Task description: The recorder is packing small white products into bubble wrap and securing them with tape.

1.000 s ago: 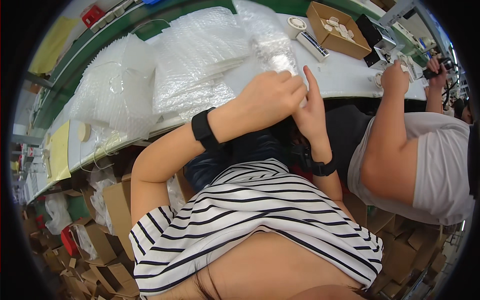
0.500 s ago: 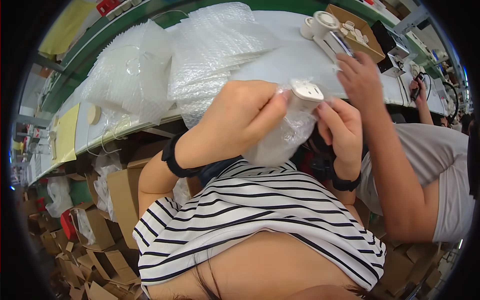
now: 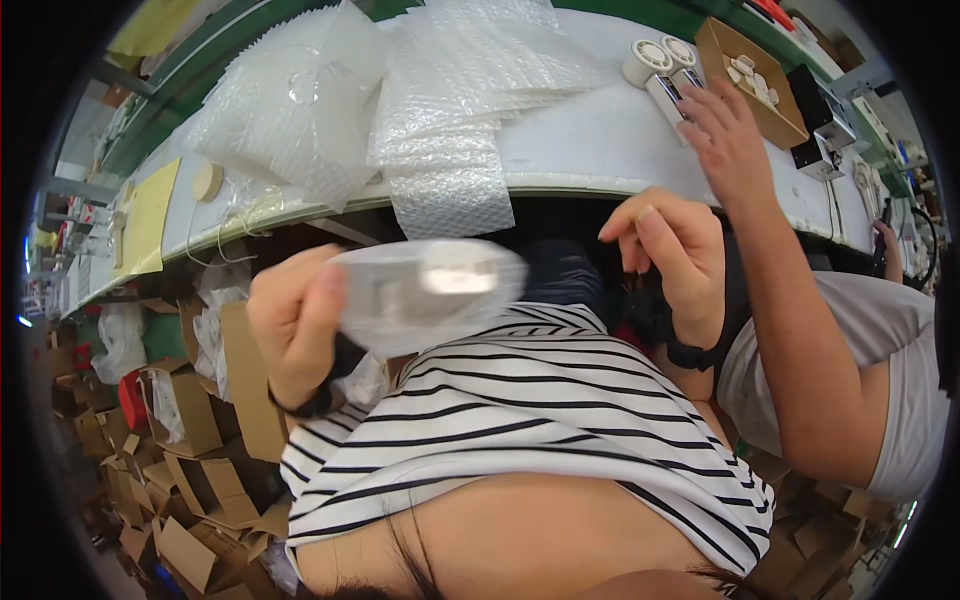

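Note:
My left hand (image 3: 300, 325) grips a bubble-wrapped white part (image 3: 425, 290), blurred, held level in front of my striped shirt below the table edge. My right hand (image 3: 670, 245) hangs beside it to the right, fingers loosely curled and holding nothing. A heap of clear bubble-wrap bags (image 3: 400, 90) lies on the white table (image 3: 590, 140) above both hands, one sheet drooping over the front edge.
A co-worker's arm (image 3: 790, 300) in a grey shirt reaches from the right toward white round parts (image 3: 655, 60) near a brown cardboard tray (image 3: 750, 65). Folded cardboard boxes (image 3: 190, 440) are stacked on the floor at the left. A yellow sheet (image 3: 150, 215) lies on the table's left part.
My left hand has carried the wrapped part down and leftward, off the table to my chest. My right hand let go of it and moved right. The co-worker's hand reached further onto the table.

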`<control>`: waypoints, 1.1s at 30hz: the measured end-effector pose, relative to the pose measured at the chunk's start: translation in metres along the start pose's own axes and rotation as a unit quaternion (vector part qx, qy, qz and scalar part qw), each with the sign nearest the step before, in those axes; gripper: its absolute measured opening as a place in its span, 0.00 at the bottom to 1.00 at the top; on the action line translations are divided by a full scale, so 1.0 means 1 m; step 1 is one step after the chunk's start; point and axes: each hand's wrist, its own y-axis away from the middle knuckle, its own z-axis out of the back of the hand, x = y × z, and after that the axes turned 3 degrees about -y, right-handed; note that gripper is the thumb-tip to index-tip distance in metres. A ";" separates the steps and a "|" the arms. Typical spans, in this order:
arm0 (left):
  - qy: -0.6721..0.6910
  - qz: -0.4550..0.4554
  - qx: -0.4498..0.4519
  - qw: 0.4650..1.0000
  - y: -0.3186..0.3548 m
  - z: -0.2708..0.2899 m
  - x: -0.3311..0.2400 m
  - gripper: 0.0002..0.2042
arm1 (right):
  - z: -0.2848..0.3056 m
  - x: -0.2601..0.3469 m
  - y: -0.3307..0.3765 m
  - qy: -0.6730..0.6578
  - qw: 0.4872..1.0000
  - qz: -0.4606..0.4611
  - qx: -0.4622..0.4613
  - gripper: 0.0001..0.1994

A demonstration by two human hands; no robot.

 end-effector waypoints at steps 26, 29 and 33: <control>-0.378 0.525 0.053 0.760 0.291 -0.003 0.349 0.17 | 0.013 -0.131 0.125 0.385 0.899 -0.211 0.009 0.09; -0.190 0.692 -0.017 0.696 0.308 0.022 0.372 0.16 | 0.003 -0.150 0.151 0.399 0.896 -0.191 0.024 0.09; -0.219 0.684 0.066 0.693 0.299 0.036 0.375 0.16 | -0.011 -0.149 0.169 0.389 0.905 -0.171 -0.033 0.09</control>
